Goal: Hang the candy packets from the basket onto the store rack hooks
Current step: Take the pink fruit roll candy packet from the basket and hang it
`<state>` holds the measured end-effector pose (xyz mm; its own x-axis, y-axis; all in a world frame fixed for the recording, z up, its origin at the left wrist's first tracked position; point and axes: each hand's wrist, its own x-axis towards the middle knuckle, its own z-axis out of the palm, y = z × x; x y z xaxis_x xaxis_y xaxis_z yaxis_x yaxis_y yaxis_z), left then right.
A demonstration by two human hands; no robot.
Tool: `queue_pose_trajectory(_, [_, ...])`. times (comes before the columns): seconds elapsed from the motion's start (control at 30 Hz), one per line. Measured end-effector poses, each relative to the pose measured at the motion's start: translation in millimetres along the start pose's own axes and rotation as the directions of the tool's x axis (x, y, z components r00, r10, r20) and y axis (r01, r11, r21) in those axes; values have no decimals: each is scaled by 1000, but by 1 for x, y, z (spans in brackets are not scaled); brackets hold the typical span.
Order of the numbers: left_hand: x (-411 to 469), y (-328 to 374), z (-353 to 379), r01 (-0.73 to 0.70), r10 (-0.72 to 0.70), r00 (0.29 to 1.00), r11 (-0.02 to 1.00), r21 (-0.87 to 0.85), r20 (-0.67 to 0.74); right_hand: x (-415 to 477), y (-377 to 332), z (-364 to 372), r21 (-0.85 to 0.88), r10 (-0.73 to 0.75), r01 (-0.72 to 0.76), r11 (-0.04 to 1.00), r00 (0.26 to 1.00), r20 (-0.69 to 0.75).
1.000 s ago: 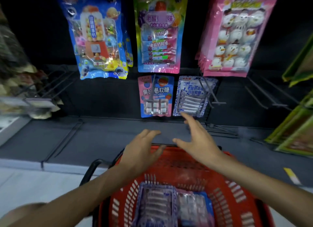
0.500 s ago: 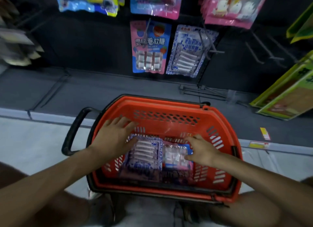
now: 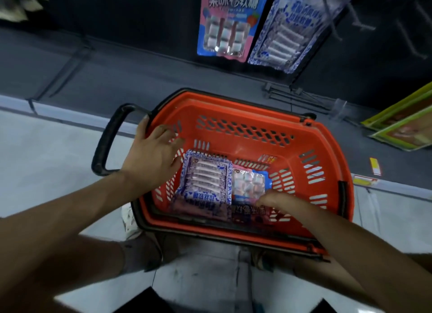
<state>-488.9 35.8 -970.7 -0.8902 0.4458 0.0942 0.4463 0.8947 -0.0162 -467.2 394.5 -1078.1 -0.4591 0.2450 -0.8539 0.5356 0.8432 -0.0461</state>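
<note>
An orange basket (image 3: 245,130) stands on the floor in front of the rack. Inside lie a blue-and-white candy packet (image 3: 205,181) and, to its right, a pink-and-blue candy packet (image 3: 249,184), each on top of more packets. My left hand (image 3: 152,159) is spread over the basket's left wall, its thumb by the blue-and-white packet's corner. My right hand (image 3: 278,201) has its fingers curled on the near end of the pink-and-blue packet. On the rack above hang a matching pink-and-blue packet (image 3: 225,25) and a matching blue-and-white packet (image 3: 294,29).
The basket's black handle (image 3: 105,146) lies folded out to the left. Bare wire hooks (image 3: 360,22) stick out at the upper right. Green-and-yellow boxes (image 3: 402,130) lean at the right edge. A dark base shelf (image 3: 140,74) runs under the rack. My shoe (image 3: 129,219) shows beside the basket.
Both hands came down from the rack into the basket. Since half a second ago my right hand slid to the near end of the pink-and-blue packet and its fingers curled; the left hand moved toward the left wall.
</note>
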Motion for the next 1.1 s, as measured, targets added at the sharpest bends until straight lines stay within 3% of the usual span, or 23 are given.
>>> queue_pose_trajectory(0.13, [1, 0, 2, 17, -17, 1000, 1000, 0, -14, 9, -5, 6, 225, 77, -89, 970, 995, 61])
queue_pose_trajectory(0.33, [5, -2, 1, -9, 9, 999, 1000, 10, -37, 24, 7, 29, 507, 171, -117, 854, 984, -60])
queue_pose_trajectory(0.57, [6, 2, -2, 7, -8, 1000, 999, 38, 28, 9, 16, -7, 651, 78, -157, 742, 986, 148])
queue_pose_trajectory(0.7, [6, 6, -3, 11, -11, 1000, 1000, 5, 2, 111, 64, -15, 604, 7, -71, 794, 994, 107])
queue_pose_trajectory(0.87, [8, 11, -8, -11, 11, 999, 1000, -3, -33, -40, 4, -62, 535, 100, -49, 843, 993, -66])
queue_pose_trajectory(1.03, [12, 24, -17, -93, 93, 995, 995, 28, -30, -77, -1, -81, 360, -2, 46, 932, 993, -122])
queue_pose_trajectory(1.1, [16, 35, -21, -111, 111, 994, 994, 2, -11, -92, -3, -91, 201, -71, 111, 973, 978, -195])
